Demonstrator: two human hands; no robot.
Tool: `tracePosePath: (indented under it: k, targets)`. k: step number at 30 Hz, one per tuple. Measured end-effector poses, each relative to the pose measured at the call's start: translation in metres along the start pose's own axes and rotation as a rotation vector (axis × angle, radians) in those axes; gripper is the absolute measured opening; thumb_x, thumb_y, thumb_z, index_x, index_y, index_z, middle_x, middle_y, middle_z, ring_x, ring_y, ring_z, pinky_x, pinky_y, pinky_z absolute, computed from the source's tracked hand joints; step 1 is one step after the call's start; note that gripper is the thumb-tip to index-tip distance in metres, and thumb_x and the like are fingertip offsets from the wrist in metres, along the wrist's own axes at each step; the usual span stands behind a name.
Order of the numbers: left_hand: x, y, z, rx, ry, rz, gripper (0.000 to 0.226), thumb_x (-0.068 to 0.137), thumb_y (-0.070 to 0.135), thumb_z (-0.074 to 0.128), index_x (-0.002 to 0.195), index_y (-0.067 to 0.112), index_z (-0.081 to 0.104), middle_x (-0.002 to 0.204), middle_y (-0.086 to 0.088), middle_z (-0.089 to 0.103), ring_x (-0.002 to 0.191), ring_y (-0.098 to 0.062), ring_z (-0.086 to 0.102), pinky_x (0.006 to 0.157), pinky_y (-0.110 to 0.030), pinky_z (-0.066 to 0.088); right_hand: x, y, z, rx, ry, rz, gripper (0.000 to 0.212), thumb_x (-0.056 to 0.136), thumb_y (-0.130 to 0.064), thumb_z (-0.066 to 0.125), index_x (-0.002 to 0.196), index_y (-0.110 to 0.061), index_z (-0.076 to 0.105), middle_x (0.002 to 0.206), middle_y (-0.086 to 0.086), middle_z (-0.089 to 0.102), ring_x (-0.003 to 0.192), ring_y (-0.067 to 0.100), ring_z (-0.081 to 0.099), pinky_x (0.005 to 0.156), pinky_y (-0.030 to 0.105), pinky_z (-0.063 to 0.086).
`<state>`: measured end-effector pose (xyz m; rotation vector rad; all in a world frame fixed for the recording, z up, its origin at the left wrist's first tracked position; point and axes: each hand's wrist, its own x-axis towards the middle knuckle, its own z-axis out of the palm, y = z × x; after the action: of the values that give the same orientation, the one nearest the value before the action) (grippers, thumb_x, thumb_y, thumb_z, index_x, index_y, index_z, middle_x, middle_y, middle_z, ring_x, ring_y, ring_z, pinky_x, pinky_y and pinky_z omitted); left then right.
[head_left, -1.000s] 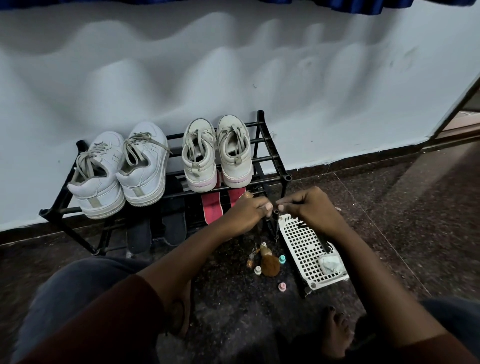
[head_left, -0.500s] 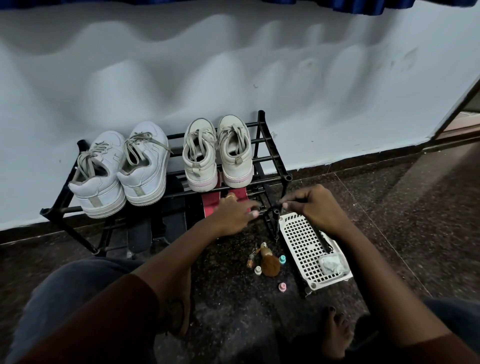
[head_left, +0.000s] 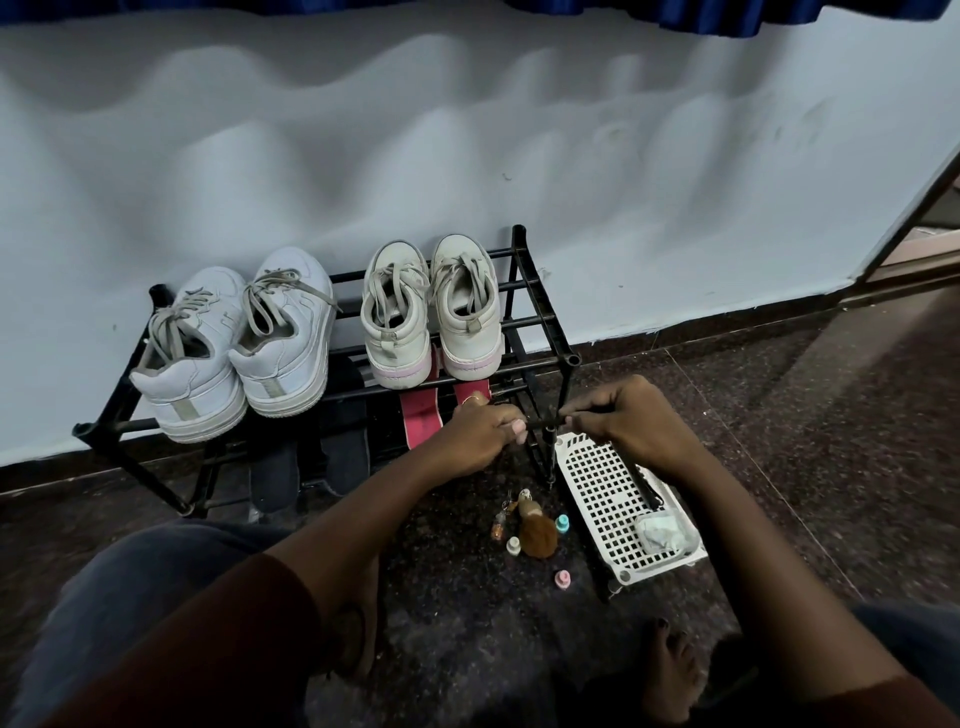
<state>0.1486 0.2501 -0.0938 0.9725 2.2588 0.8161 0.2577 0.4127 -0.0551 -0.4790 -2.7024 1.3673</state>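
A black metal shoe rack (head_left: 535, 317) stands against the pale wall. At the rack's front right corner post (head_left: 549, 447), my left hand (head_left: 483, 431) grips a thin black bar of the lower tier. My right hand (head_left: 628, 421) pinches a black bar or joint just right of that post. The two hands are a few centimetres apart on either side of the post. A white perforated plastic tray (head_left: 602, 499) lies on the floor under my right wrist.
Two pairs of white sneakers (head_left: 234, 343) (head_left: 431, 312) sit on the top tier; red insoles (head_left: 421, 415) and dark shoes below. A brown furry keychain (head_left: 537, 532), small bottles (head_left: 562, 524) and caps lie on the dark speckled floor. My knees and right foot (head_left: 670, 670) are in front.
My left hand moved left and away from my right hand, then closed on the lower bar. My right hand stayed at the corner post.
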Motion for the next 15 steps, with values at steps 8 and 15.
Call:
tracePosePath:
  k: [8, 15]
  targets:
    - [0.001, -0.006, 0.001, -0.044, 0.069, -0.037, 0.025, 0.101, 0.024, 0.039, 0.112, 0.014, 0.059, 0.091, 0.004, 0.045, 0.112, -0.020, 0.038, 0.092, -0.030, 0.031, -0.004, -0.011, -0.006, 0.072, 0.001, 0.006, 0.006, 0.081, -0.002, 0.067, 0.081, -0.007, 0.070, 0.067, 0.009, 0.068, 0.050, 0.003, 0.060, 0.051, 0.011, 0.046]
    - [0.007, 0.006, 0.008, -0.803, 0.236, -0.137, 0.045, 0.100, 0.010, 0.040, 0.144, 0.011, 0.030, 0.098, -0.004, 0.050, 0.082, -0.013, 0.051, 0.071, -0.030, 0.044, -0.004, -0.024, 0.001, -0.156, -0.087, -0.040, 0.008, 0.079, 0.003, 0.068, 0.082, -0.003, 0.073, 0.077, 0.011, 0.071, 0.058, 0.003, 0.064, 0.061, 0.011, 0.052]
